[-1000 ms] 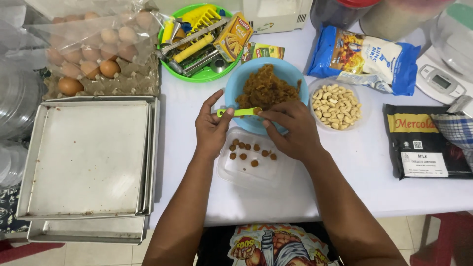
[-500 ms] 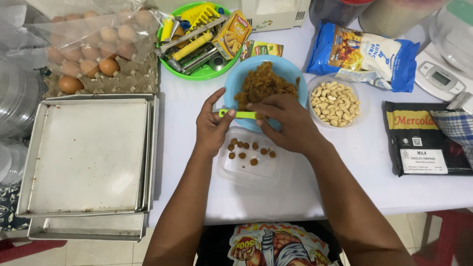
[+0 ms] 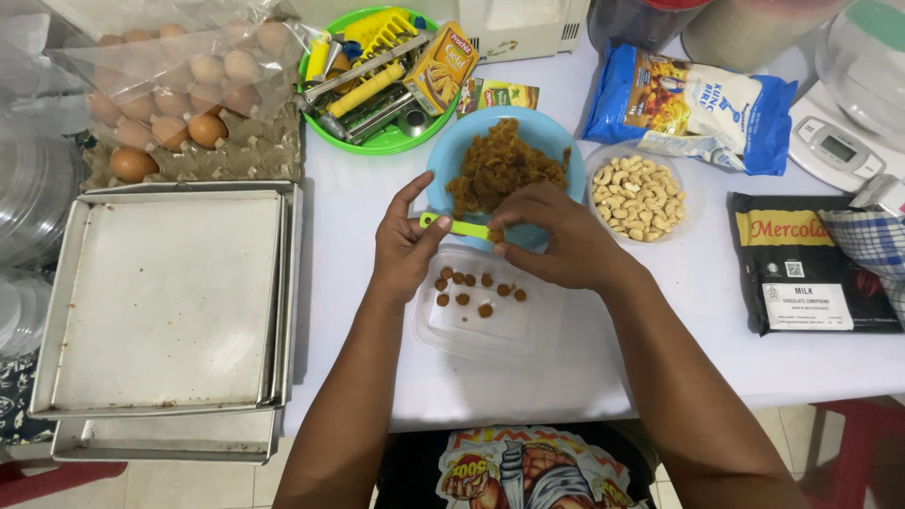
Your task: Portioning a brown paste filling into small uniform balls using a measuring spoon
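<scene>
cashews (image 3: 637, 198) beside blue bowl (image 3: 443, 170) — trays (image 3: 170, 302) left

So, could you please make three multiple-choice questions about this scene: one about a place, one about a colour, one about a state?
1. Where are the cashew nuts?
A. right of the blue bowl
B. on the baking tray
C. among the eggs

2. What colour is the small scoop?
A. red
B. yellow-green
C. black

3. What does the baking tray hold?
A. dough balls
B. nothing
C. eggs

Answers: 1 A, their clear bowl stands just right of it. 2 B, the handle held by the left hand shows it. 3 B, bare metal; the small brown balls lie in the clear container.
</scene>
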